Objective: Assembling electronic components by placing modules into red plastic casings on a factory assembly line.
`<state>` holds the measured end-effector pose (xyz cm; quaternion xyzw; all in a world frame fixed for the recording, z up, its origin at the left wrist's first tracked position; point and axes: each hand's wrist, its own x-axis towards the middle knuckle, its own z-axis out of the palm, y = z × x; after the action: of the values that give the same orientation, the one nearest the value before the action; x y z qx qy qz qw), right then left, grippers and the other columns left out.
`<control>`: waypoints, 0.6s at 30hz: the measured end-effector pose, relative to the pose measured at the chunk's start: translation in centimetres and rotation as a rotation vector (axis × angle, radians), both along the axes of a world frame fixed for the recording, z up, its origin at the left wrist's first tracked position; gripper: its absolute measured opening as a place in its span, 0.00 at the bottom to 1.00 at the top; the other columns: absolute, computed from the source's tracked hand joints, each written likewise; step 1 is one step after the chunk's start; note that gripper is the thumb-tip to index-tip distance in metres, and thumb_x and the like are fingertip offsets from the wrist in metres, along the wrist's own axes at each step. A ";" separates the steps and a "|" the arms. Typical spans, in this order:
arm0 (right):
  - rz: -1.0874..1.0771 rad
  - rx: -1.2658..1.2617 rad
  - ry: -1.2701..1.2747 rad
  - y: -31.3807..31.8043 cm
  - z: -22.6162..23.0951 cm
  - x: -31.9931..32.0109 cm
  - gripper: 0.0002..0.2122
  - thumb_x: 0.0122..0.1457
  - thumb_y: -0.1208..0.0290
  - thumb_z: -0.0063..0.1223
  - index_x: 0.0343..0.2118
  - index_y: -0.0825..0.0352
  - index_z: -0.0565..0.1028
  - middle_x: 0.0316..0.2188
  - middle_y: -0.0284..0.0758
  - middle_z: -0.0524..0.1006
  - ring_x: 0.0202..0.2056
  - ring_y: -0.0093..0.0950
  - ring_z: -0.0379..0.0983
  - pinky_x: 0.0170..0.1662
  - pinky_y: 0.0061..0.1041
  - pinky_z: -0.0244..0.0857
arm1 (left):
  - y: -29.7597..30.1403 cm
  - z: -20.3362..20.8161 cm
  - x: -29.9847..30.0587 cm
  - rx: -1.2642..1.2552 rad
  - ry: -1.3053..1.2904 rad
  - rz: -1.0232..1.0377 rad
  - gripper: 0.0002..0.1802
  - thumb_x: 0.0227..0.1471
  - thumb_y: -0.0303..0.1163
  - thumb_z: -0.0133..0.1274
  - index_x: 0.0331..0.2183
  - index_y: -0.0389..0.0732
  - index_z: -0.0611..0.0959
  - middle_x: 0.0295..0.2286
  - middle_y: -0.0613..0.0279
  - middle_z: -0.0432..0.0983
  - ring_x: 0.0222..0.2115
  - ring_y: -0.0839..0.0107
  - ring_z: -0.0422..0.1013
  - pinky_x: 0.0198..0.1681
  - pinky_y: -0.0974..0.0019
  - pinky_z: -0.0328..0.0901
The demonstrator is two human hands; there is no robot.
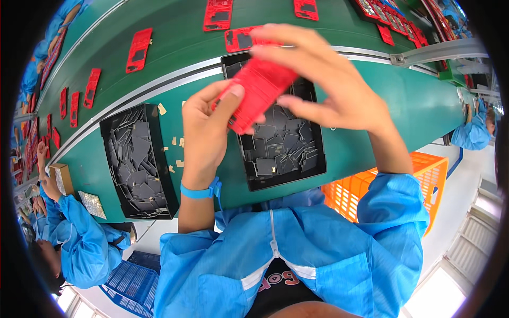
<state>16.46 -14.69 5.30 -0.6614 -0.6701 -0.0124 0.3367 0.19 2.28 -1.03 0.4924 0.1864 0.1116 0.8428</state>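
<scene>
A flat red plastic part (259, 90) is held up between both hands above a black tray (313, 170) of dark grey square pieces. My left hand (204, 130) grips its lower left end, thumb on top. Fingers of my right hand (318, 79) curl over its upper right end, holding it. A blue band wraps my left wrist. Both sleeves are blue.
A second black tray (161, 159) of dark grey pieces sits to the left on the green bench (403, 106). Red parts (139, 50) ride the green conveyor beyond. Small tan scraps (175, 159) lie between the trays. An orange crate (424, 175) stands at right. Other people in blue sit on both sides.
</scene>
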 end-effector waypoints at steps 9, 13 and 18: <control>-0.134 -0.447 -0.128 0.4 -5.3 -4.0 0.18 0.49 0.67 0.70 0.40 0.70 0.76 0.42 0.39 0.73 0.41 0.39 0.75 0.39 0.37 0.74 | 0.9 0.2 0.1 -0.047 -0.116 0.248 0.17 0.65 0.30 0.49 0.49 0.27 0.76 0.43 0.42 0.80 0.41 0.52 0.82 0.36 0.59 0.82; -0.144 -0.482 -0.096 0.7 -5.2 -3.7 0.15 0.51 0.69 0.67 0.39 0.70 0.77 0.40 0.40 0.74 0.39 0.40 0.76 0.38 0.38 0.73 | 0.8 0.5 0.0 -0.046 -0.125 0.254 0.15 0.66 0.29 0.49 0.48 0.27 0.74 0.42 0.41 0.80 0.40 0.50 0.82 0.35 0.56 0.82; -0.122 -0.330 0.252 0.4 -5.8 -1.0 0.07 0.60 0.71 0.56 0.31 0.71 0.77 0.23 0.39 0.79 0.29 0.40 0.81 0.32 0.38 0.72 | 0.7 0.6 0.0 -0.059 -0.148 0.251 0.14 0.66 0.28 0.48 0.48 0.28 0.72 0.41 0.41 0.80 0.38 0.48 0.82 0.33 0.54 0.82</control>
<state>15.41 -14.31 -0.49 -0.7431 -0.5745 0.1599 0.3035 0.15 2.97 -0.41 0.4307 0.1871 0.2467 0.8477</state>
